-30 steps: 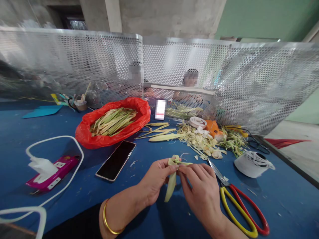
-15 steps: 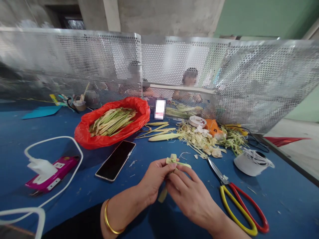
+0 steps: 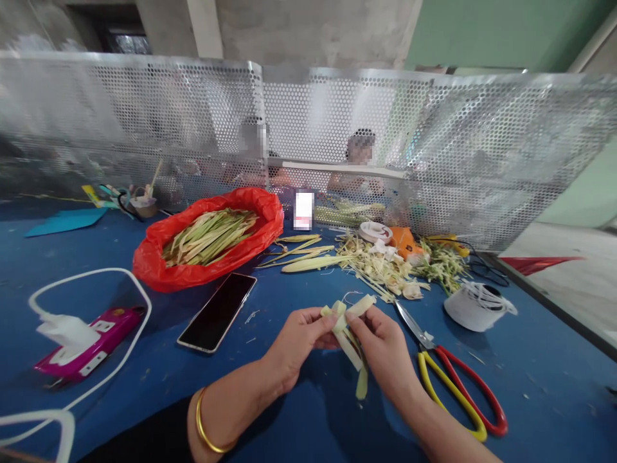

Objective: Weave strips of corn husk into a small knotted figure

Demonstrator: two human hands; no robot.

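Between my two hands is a small piece of folded pale-green leaf strips (image 3: 340, 316), with loose ends hanging below it. My left hand (image 3: 301, 341) pinches its left side between thumb and fingers. On the other side, my right hand (image 3: 383, 344) grips a strip that sticks up to the right. Both hands are just above the blue table (image 3: 289, 424). Scissors (image 3: 427, 341) with one yellow and one red handle lie to the right of my right hand. Several long leaf strips (image 3: 313, 262) rest on the table beyond my hands.
A red plastic bag (image 3: 168, 276) holds more strips at left. A phone (image 3: 218, 313), a magenta power strip (image 3: 91, 344) and a white cable lie nearer. Leaf scraps (image 3: 380, 267) and a white spool (image 3: 470, 310) are at right. People sit behind the perforated metal screen (image 3: 332, 103).
My right hand has turned and shifted right, now pinching one strip out to the side. The folded piece is more open to view and its hanging ends have swung right.
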